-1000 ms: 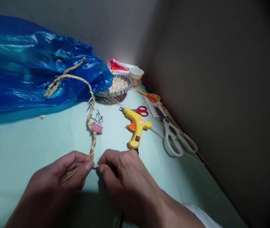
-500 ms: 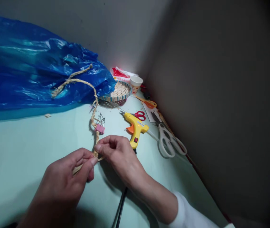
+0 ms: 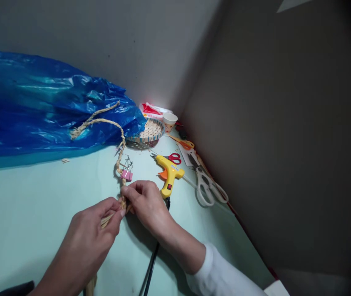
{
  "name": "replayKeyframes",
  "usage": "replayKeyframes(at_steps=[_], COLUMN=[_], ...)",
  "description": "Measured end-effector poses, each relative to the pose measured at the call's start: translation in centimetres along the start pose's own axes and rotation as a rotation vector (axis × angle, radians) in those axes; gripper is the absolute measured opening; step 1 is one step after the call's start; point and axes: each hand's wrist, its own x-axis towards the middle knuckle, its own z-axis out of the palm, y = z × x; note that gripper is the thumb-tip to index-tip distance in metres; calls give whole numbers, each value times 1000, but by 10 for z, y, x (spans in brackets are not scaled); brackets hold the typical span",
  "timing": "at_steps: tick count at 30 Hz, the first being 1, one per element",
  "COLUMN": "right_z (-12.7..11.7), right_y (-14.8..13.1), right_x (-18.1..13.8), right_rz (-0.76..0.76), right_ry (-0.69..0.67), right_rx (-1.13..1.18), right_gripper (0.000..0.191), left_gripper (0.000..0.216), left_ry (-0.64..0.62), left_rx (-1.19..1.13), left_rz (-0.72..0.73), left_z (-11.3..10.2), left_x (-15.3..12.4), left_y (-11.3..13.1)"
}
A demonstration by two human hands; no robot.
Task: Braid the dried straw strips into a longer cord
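A braided straw cord (image 3: 122,137) runs from the blue bag down to my two hands. My left hand (image 3: 96,228) pinches straw strands at the cord's near end, and loose strands show between thumb and fingers. Right beside it, my right hand (image 3: 147,205) has its fingers closed on the braid just above, with a strand under its fingers. A pink binder clip (image 3: 127,175) with wire handles grips the cord a little beyond my fingertips. The exact crossing of the strands is hidden by my fingers.
A yellow glue gun (image 3: 170,174) with a black cable lies right of my hands, near red-handled scissors (image 3: 175,158) and large grey scissors (image 3: 208,187). Behind stand a woven basket (image 3: 152,130), a paper cup (image 3: 169,121) and a blue plastic bag (image 3: 39,107). Walls close off the back and right.
The view has tilted and shifted slightly, so the table items appear lower and further left. Both hands keep hold of the straw at nearly the same place on the cord.
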Motion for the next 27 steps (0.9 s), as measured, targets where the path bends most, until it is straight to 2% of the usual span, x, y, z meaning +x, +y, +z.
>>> replayKeyframes(at_steps=[6,12,16,19,24,27], right_z=[6,9,16,17,3,-5], right_y=[-1,-2,-8,-10,-9,-10], right_x=[4,12,14,10,-2,-7], right_rz=[25,49,51,-2,-72,-73], right_ry=[89,112,176,233,120,77], right_rx=[8,-35,-128,-217,-257,-263], right_gripper=[31,30,20,14,10,15], left_gripper=[34,32,24,21,32,37], left_ry=[-19,-18,-17,-26,-52,-48], left_rx=[-34,-56,-44,-57,-102,-125], left_rz=[30,71,86,89,84,89], left_z=[-3,-3,-2,-1,-3,-2], left_x=[2,2,5,8,10,13], left_y=[6,10,6,2,-1,-9])
